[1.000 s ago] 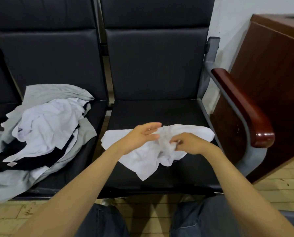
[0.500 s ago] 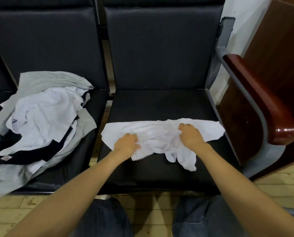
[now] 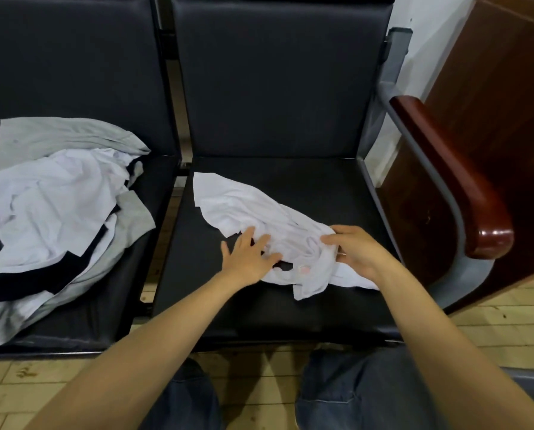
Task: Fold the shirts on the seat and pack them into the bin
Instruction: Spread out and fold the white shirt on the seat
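Presently | shirt (image 3: pixel 244 206): white, crumpled, on seat (image 3: pixel 290 181) by armrest (image 3: pixel 464 193) | left hand (image 3: pixel 249 260): fingers straight and spread, pressing shirt | right hand (image 3: pixel 357 252): fingers curled, pinching shirt's cloth | pile (image 3: pixel 57 206): grey, white, black clothes on next seat (image 3: pixel 104 311)

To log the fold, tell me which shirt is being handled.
The white shirt on the right seat: the left hand presses it, the right hand pinches it. The other shirts lie heaped on the left seat, untouched.

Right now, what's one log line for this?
white shirt: unfolded on seat | left hand: flat on it | right hand: pinching it | pile: next seat
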`<state>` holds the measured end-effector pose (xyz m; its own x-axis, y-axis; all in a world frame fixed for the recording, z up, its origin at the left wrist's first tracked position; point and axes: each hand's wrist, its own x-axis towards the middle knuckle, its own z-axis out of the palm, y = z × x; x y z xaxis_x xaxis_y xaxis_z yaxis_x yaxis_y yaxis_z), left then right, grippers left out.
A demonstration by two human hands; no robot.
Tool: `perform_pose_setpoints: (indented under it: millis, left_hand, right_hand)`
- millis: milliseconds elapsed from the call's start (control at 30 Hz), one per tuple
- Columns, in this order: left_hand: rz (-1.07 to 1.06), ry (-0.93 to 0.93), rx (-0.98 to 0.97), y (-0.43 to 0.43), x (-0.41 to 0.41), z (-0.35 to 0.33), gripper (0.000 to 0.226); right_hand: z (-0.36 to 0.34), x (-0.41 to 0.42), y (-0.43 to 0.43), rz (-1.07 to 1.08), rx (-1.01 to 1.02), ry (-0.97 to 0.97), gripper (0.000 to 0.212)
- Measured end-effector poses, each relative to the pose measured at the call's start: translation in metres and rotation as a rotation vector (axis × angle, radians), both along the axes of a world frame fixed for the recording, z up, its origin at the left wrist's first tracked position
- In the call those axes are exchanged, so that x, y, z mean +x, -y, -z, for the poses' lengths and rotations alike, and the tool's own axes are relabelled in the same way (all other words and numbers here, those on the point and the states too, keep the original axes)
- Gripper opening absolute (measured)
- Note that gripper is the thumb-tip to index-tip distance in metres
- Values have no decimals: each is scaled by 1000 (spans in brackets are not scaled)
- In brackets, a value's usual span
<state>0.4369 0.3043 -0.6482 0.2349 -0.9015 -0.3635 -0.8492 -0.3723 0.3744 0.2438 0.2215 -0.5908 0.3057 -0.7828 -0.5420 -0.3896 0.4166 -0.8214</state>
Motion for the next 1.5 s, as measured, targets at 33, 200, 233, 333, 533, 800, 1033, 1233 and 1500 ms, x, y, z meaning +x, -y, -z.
perform_pose_setpoints:
  millis: [33, 200, 233, 333, 533, 800, 1033, 1233, 1500]
  left_hand:
    - [37, 80, 35, 4, 8, 2, 63]
    - [-125, 295, 87, 44, 62, -7, 63]
    - [-156, 277, 72, 49, 67, -12, 68]
    - [-38, 162, 29, 53, 54, -22, 81]
    - [-31, -276, -197, 3, 10, -15, 18]
    - [406, -448, -160, -65, -19, -52, 48]
    - [-213, -278, -324, -32, -12, -36, 38]
    - [-492, -236, -155, 22, -26, -20, 73]
    - [-229, 85, -244, 41, 3, 0, 25]
  right_hand:
    - [-5, -3, -1, 48, 1, 86, 19]
    - [-20, -23, 5, 188, 7, 178, 27]
    - [-19, -25, 3, 115, 11, 97, 25]
    - [-7, -25, -7, -161, 28, -220, 21]
    - [13, 0, 2, -51, -97, -427, 63]
    - [-13, -6, -1, 76, -241, -163, 4]
    - [-7, -10, -1, -535, -191, -851, 38]
    - [15, 30, 40, -226, -404, -518, 47]
    - [35, 55, 60, -431, -453, -735, 15]
